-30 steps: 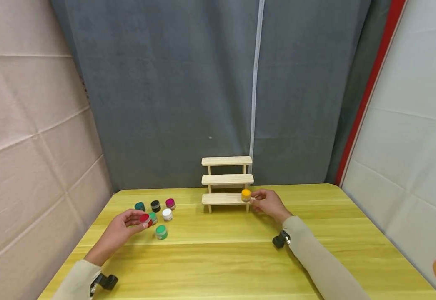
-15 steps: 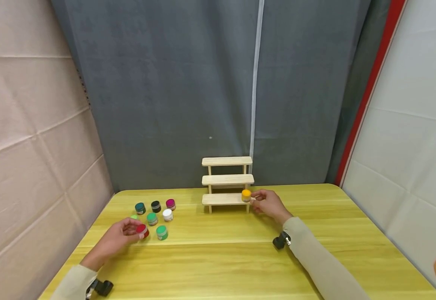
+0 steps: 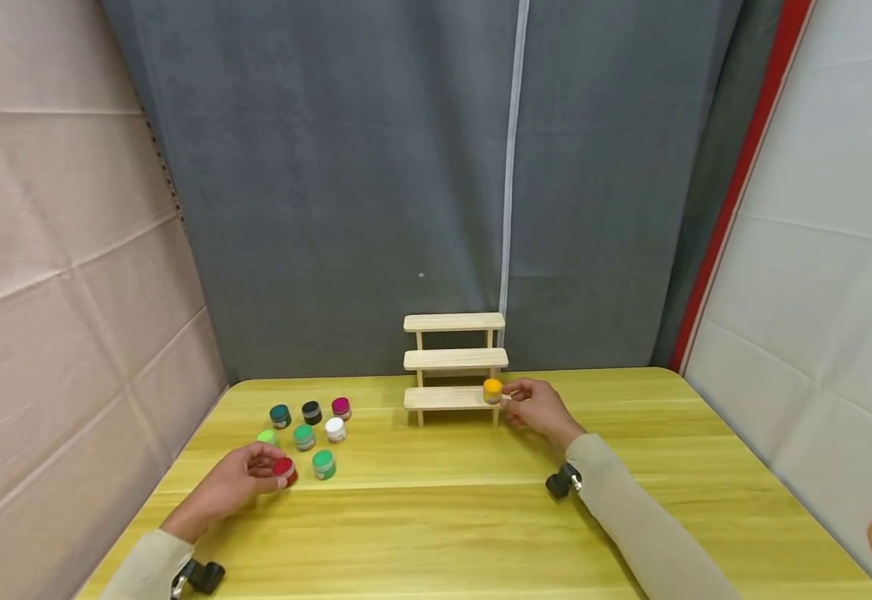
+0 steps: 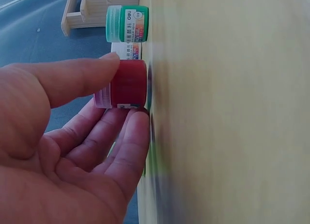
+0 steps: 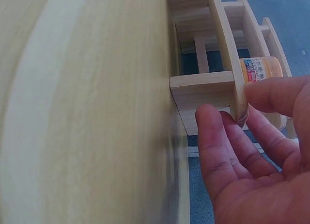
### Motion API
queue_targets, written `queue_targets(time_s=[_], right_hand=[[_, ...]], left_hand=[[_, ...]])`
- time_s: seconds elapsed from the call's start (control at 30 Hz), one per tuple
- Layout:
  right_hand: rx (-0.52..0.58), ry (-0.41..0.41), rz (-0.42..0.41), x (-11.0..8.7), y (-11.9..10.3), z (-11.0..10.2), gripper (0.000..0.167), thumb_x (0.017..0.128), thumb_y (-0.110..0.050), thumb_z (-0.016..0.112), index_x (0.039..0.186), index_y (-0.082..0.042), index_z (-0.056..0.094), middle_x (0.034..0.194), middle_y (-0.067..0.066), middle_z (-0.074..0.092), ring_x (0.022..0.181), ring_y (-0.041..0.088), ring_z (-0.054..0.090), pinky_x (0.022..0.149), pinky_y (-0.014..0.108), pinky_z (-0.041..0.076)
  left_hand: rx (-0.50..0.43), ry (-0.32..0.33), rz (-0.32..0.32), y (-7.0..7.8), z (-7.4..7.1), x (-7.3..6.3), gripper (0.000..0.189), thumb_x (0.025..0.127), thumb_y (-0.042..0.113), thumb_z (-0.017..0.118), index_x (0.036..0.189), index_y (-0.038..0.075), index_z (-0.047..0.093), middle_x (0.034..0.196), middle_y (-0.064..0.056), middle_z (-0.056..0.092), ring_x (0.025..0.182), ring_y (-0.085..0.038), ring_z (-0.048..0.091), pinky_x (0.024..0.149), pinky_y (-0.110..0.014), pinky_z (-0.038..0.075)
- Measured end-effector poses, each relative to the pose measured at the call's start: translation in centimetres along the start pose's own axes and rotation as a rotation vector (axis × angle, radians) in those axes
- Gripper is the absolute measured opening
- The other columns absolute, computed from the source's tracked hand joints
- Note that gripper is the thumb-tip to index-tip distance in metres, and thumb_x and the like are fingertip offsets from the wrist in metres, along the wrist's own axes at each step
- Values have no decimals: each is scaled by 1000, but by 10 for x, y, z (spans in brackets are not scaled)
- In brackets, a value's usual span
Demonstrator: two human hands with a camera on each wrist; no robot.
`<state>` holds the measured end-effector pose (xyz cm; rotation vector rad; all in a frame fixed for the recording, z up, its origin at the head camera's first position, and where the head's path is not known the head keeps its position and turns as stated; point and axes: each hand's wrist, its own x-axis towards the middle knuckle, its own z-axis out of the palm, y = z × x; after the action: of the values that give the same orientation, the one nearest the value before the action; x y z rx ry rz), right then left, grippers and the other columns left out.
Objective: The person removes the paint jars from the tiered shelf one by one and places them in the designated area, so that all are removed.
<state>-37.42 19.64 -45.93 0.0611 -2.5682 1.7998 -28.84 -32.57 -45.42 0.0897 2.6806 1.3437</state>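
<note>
My left hand (image 3: 237, 483) holds a red paint jar (image 3: 284, 470) between thumb and fingers at the table's left side. In the left wrist view the red paint jar (image 4: 129, 83) stands upright at the tabletop, its base close to or on the wood. On the right, my right hand (image 3: 541, 410) grips the end of the lowest board of a three-tier wooden stand (image 3: 443, 399). The right wrist view has the thumb (image 5: 271, 94) on one face of that board and fingers around the other. Beside the thumb, a yellow-orange paint jar (image 3: 492, 391) stands on the lowest board.
Near my left hand stand several paint jars: two green, a light green jar (image 3: 267, 437), a teal jar (image 3: 280, 416), a black jar (image 3: 312, 412), a magenta jar (image 3: 341, 407) and a white jar (image 3: 335, 429). A grey curtain (image 3: 331, 183) hangs behind the table.
My left hand has brought the red jar toward me and slightly left, down to the table, uncovering the light green jar. The right hand and the yellow-orange jar have stayed put.
</note>
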Motion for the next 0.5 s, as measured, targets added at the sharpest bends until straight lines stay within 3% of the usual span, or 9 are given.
queue_targets(time_s=[0.5], right_hand=[[-16, -2, -6, 1, 2, -1, 32, 95, -13, 79, 123, 0, 71, 103, 15, 72, 80, 20, 72, 71, 32, 64]], left_hand=[[32, 18, -10, 2, -1, 0, 50, 93, 16, 82, 132, -5, 60, 122, -16, 70, 109, -24, 66, 87, -32, 57]])
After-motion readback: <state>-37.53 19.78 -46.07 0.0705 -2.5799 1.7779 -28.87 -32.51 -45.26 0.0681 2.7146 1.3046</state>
